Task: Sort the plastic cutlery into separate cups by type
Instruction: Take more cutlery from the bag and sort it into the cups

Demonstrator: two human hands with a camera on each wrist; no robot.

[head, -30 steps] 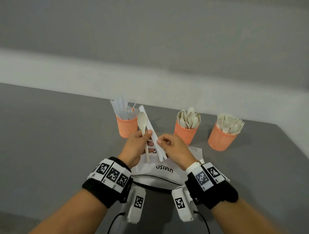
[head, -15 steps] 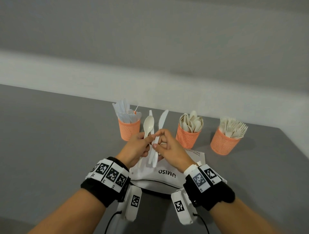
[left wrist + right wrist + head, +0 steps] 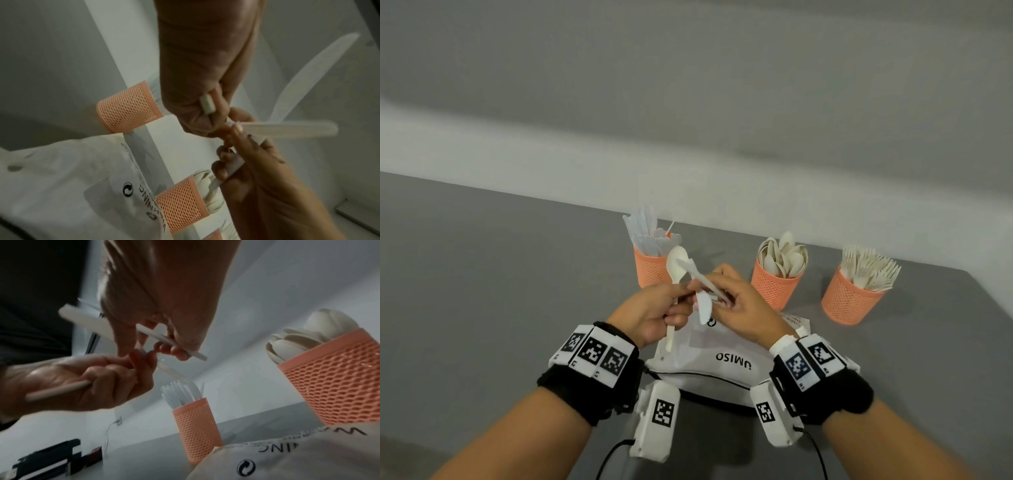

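My left hand (image 3: 657, 308) grips a cream plastic spoon (image 3: 676, 269) by its handle, bowl up; the handle end (image 3: 207, 105) pokes out of the fist. My right hand (image 3: 743, 305) pinches two white knives right beside it, one with its blade (image 3: 703, 306) hanging down, the other (image 3: 697, 275) slanting up to the left across the spoon. Both hands meet above the white bag (image 3: 722, 359). Behind them stand three orange mesh cups: knives (image 3: 650, 270), spoons (image 3: 774, 284), forks (image 3: 849, 301).
The printed white bag (image 3: 287, 456) lies on the grey table (image 3: 482, 291) under my hands. A pale wall (image 3: 688, 154) runs close behind the cups. The table's right edge (image 3: 989, 294) is near the fork cup.
The two knives stood upright in my right hand; now one has swung blade down and the other slants left. The spoon stays in my left hand.
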